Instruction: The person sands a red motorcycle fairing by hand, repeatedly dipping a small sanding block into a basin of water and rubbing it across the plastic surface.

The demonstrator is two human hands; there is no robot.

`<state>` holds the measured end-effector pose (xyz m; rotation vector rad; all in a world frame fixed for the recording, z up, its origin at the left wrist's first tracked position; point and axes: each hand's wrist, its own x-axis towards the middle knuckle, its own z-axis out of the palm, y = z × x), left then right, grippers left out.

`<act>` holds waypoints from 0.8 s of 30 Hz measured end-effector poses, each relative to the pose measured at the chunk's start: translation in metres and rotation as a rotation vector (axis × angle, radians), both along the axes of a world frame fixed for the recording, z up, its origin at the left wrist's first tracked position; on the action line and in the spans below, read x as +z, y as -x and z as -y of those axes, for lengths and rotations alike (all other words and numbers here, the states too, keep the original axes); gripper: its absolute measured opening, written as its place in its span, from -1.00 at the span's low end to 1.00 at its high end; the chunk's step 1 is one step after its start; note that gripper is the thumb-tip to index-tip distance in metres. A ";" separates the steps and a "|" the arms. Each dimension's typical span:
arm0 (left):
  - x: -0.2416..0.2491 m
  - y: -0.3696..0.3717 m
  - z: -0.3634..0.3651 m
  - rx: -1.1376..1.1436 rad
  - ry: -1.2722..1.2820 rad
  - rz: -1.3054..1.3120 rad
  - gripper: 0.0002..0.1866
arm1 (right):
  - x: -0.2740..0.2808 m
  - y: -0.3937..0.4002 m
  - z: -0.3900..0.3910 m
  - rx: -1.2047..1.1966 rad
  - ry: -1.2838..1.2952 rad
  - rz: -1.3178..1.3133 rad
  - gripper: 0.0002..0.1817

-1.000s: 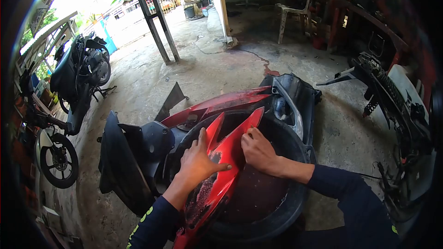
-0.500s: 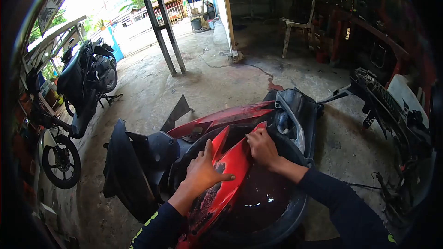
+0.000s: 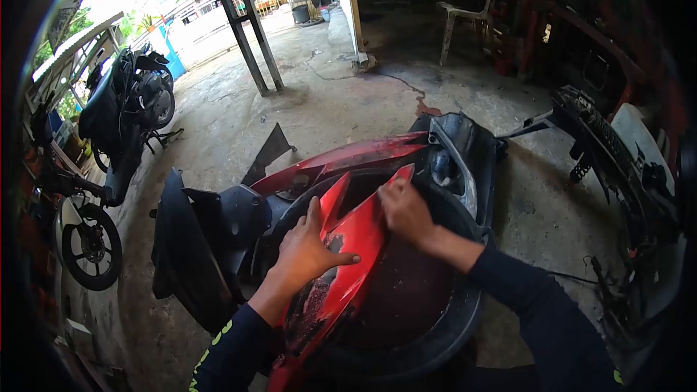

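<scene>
A red fairing panel (image 3: pixel 363 236) with dark, worn patches leans across a black tub (image 3: pixel 465 319) of dark reddish liquid. My left hand (image 3: pixel 301 250) grips the panel's left side, its thumb lying over the red face and its fingers along the far edge. Near the panel's pointed upper end, my right hand (image 3: pixel 408 212) is closed against the right edge, slightly blurred; whatever lies inside its fingers is hidden. Behind the tub rests another red panel (image 3: pixel 341 162).
Black plastic parts (image 3: pixel 192 247) lie left of the tub, and a dark body part (image 3: pixel 472 145) stands behind it. A motorcycle (image 3: pixel 123 116) is at the left, a stripped frame (image 3: pixel 610 152) at the right. Farther back are a metal post (image 3: pixel 247 29) and a plastic chair (image 3: pixel 468 13).
The camera view has shifted, so the scene sits a little higher and further left. My right hand has moved slightly down the panel's edge from its tip. My left hand keeps its hold.
</scene>
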<state>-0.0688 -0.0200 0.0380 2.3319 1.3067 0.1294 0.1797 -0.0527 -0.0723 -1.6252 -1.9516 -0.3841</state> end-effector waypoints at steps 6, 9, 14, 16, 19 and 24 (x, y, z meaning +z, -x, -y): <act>-0.001 0.003 -0.001 0.001 0.008 0.017 0.52 | 0.000 0.003 0.021 0.214 -0.096 -0.001 -0.70; -0.007 0.005 -0.004 -0.036 -0.070 0.006 0.53 | 0.014 -0.035 0.030 0.038 -0.013 -0.210 -0.78; -0.005 0.008 -0.010 -0.012 0.019 0.007 0.52 | -0.016 -0.026 0.067 -0.297 0.603 -1.025 -0.73; -0.008 0.010 -0.010 -0.014 0.032 0.010 0.52 | -0.073 -0.034 0.069 -0.178 0.913 -0.866 -0.69; -0.013 0.012 -0.014 -0.041 -0.007 0.036 0.52 | -0.096 -0.015 0.083 0.214 1.091 -0.188 -0.60; -0.019 0.014 -0.019 -0.051 0.017 0.084 0.52 | -0.131 -0.016 0.066 0.131 1.283 -0.096 -0.53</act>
